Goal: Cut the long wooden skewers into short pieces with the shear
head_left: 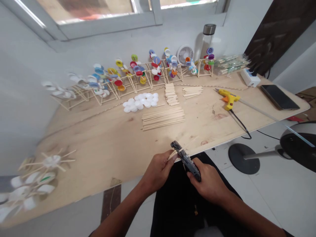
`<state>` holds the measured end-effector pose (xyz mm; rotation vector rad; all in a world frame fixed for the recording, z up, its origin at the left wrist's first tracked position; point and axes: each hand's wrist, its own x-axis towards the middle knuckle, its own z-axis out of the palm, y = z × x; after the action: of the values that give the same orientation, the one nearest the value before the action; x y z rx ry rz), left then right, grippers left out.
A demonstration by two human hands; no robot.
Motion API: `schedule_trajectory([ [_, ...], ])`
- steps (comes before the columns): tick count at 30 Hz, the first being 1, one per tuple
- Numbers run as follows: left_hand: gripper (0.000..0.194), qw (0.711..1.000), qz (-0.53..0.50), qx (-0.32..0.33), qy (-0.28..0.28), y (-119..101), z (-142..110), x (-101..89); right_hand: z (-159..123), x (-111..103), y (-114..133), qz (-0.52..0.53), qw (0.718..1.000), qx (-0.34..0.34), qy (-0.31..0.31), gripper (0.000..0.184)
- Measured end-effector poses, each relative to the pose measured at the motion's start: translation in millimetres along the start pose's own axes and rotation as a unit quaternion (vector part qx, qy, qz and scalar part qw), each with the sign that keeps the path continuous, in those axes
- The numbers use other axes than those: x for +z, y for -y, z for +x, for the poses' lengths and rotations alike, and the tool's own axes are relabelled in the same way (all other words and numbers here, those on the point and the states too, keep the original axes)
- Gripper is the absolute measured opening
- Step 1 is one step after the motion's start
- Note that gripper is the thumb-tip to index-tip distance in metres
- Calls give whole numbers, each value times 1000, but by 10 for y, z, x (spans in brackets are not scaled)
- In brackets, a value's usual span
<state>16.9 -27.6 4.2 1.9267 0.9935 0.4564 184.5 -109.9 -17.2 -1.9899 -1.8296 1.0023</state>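
Observation:
My left hand [158, 171] pinches a thin wooden stick [175, 153] at the near edge of the wooden table [103, 144]. My right hand [208, 182] is closed round the handles of dark pliers [185, 159], whose jaws sit on the stick. Both hands hover over my lap, just off the table's front edge. Farther back on the table lie a bundle of long sticks [163, 118], two piles of short flat sticks [171, 93], and a cluster of white bottle caps [141, 101].
Several stick-and-cap pinwheel models [138, 74] line the back wall; more blurred ones [37, 177] sit at the near left. A yellow glue gun [228, 98], power strip [250, 78], phone [278, 97], small fan [185, 54] and bottle [207, 38] stand at right. A standing fan's base [243, 158] is on the floor.

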Motion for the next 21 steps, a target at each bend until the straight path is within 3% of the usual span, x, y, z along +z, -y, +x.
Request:
schedule_trajectory([
  [6,36,972,-205,-68,97,94,16,-68,-5,-27,4,20,1000,-19,10,6],
  [15,28,977,-169,-41,124,45,66,-189,1,-15,1,6,1000,-12,7,4],
  [21,29,991,-98,-7,93,39,76,-180,13,6,1,-22,1000,0,-6,8],
])
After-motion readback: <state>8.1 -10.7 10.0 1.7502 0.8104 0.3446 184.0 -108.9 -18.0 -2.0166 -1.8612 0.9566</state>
